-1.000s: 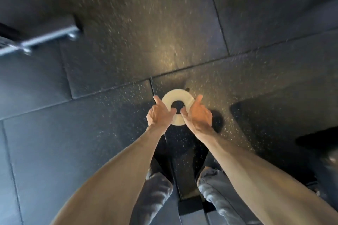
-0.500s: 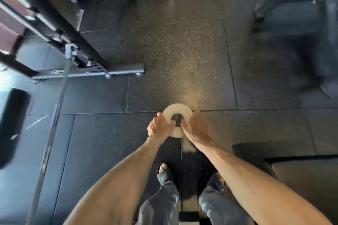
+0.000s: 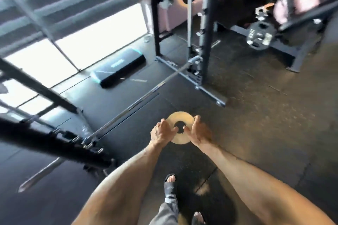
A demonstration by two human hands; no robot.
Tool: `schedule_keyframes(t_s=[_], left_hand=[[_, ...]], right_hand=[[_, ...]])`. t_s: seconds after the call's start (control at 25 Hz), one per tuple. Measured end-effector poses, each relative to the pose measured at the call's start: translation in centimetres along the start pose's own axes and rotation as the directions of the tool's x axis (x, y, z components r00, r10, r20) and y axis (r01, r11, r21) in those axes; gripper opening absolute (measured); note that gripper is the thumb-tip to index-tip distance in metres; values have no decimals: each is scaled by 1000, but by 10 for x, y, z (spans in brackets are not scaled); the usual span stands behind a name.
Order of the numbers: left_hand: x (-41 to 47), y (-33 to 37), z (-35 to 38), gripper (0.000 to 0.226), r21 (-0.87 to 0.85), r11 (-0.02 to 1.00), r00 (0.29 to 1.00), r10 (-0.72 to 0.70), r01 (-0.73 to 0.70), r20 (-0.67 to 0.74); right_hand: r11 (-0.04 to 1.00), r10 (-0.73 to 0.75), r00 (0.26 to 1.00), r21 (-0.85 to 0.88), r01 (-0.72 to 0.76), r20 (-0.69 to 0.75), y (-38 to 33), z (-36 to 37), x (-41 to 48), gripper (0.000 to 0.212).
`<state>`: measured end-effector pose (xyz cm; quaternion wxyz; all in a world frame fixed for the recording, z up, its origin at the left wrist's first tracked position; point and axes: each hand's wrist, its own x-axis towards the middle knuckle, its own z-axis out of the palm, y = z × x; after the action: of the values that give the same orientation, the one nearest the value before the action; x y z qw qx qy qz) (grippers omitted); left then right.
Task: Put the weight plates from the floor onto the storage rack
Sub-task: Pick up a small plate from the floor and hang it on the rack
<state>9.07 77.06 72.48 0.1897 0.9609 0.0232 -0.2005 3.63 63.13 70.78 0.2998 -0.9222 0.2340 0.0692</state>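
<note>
Now left hand [image 3: 161, 131] and right hand [image 3: 198, 132] grip the pale plate [image 3: 180, 117] by its sides. Far right, dark plate [image 3: 260, 36] — lettering blurred.

two hands [image 3: 161, 133] [image 3: 199, 133], two weight plates [image 3: 180, 117] [image 3: 259, 36], one barbell [image 3: 128, 104]

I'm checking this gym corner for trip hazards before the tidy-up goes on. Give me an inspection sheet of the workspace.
Surface: dark speckled rubber floor, tile seams visible.
Job's things: pale weight plate held in both hands; dark plate hangs at far right.
Clutter: barbell lying across the floor at left; black step block beyond it.
Hands: left hand and right hand each grip the pale weight plate's rim, thumbs near its hole.
Cables: nothing seen.
Surroundings: metal frame ahead; bright window at left; blurred pink ball top right; sandalled foot below.
</note>
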Motion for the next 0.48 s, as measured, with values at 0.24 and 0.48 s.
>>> schedule_keyframes(t_s=[0.24,0.48], left_hand=[[-50,-130,-82,53,-202,935,941,-318,290,-119],[-120,-281,-125,59,-441,740,768,-620,507,-158]], right_hand=[[909,-389,889,-58,413,244,-136,49,-32,67],[719,-624,605,58,693,495,-260,139,-105,79]])
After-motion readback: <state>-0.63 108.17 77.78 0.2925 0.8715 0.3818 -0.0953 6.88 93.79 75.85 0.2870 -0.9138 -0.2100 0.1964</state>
